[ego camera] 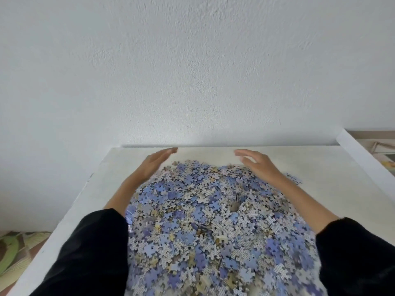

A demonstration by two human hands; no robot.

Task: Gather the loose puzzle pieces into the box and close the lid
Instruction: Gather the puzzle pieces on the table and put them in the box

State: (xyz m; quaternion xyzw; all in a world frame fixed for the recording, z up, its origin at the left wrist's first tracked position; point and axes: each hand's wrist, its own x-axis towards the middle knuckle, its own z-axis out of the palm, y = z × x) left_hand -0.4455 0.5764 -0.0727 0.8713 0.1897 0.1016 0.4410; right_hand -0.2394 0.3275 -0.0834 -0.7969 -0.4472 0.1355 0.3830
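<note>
Puzzle pieces (213, 221), heaped on the table (310, 163), look light, stiff and quick to scatter, so with your left hand (156, 163) at eleven o'clock and right hand (259, 165) at one o'clock, both outstretched and empty, rake from the heap's far rim.

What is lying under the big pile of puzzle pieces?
Around the pile of puzzle pieces the white table shows, so the pile seems to rest on it. Whether anything else lies beneath cannot be seen, because the pieces cover it.

White table (320, 167) against textured wall (192, 60); patterned fabric (15, 251), perhaps bedding, lower left.
</note>
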